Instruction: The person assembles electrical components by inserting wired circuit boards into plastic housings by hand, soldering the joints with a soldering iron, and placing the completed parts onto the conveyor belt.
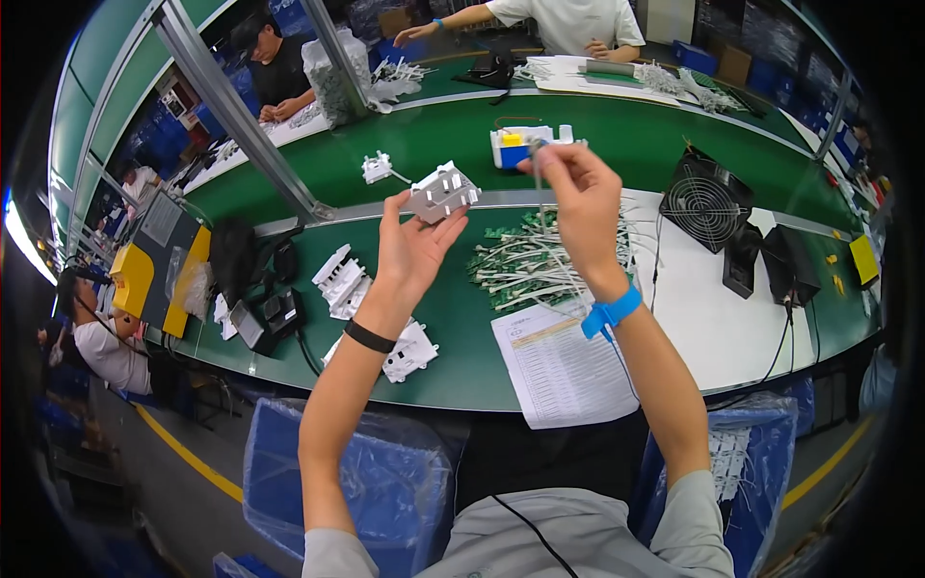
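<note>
In my left hand [409, 250] is a white plastic housing [445, 193] with slots and raised posts, tilted up above the workbench edge. Thumb and fingers grip its lower side. My right hand [583, 197] is closed in a pinch, apart from the housing and to its right. A thin greyish piece [539, 178] hangs down from its fingertips, too small and blurred to name. Below that hand lies a heap of green circuit boards with white wires [535, 255]. More white plastic housings [342, 279] rest on the bench left of my left forearm, partly hidden by it.
A small white part [377, 168] and a white, blue and yellow box [513, 149] sit on the green belt [434, 135]. Right stand a black fan [706, 199] and black boxes [790, 265]. A printed sheet [554, 371] overhangs the front edge. Co-workers sit beyond the belt.
</note>
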### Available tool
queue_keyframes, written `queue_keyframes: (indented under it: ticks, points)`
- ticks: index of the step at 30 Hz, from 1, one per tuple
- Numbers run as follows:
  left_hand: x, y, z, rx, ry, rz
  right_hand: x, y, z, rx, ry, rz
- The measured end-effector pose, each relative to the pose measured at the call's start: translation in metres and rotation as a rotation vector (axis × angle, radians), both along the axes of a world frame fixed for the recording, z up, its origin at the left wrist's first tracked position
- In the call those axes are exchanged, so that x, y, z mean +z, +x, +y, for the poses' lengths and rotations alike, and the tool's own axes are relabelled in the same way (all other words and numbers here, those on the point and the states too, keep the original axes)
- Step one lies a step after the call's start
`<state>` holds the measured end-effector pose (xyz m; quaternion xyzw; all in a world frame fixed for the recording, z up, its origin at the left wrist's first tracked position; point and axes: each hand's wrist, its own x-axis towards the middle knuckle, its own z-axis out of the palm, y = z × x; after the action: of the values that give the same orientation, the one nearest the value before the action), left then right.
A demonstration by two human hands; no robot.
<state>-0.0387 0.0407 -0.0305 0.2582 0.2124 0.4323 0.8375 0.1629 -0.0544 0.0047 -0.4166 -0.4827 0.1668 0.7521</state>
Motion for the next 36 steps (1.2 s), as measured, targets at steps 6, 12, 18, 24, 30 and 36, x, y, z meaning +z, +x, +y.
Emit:
queue_keyframes:
  ticks: [6,12,18,24,30,36]
  points:
    - [0.012,0.032,-0.042,-0.09,0.016,-0.004,0.0,0.006,-0.03,-0.095,-0.02,-0.563]
    - [0.024,0.046,-0.072,-0.069,0.126,0.061,0.0,0.019,-0.044,-0.184,-0.05,-0.555]
    - [0.019,0.044,-0.081,-0.196,0.132,0.194,0.008,0.04,-0.053,0.205,-0.234,-0.26]
    - [0.008,0.031,-0.069,-0.454,0.325,0.483,0.013,0.072,-0.072,0.5,-0.56,-0.372]
    - [0.009,0.074,-0.093,-0.226,0.69,0.553,-0.008,0.07,-0.079,0.413,-0.512,-0.261]
    - [-0.013,0.136,-0.078,0.232,0.796,0.485,-0.028,0.078,-0.108,0.224,-0.516,-0.075]
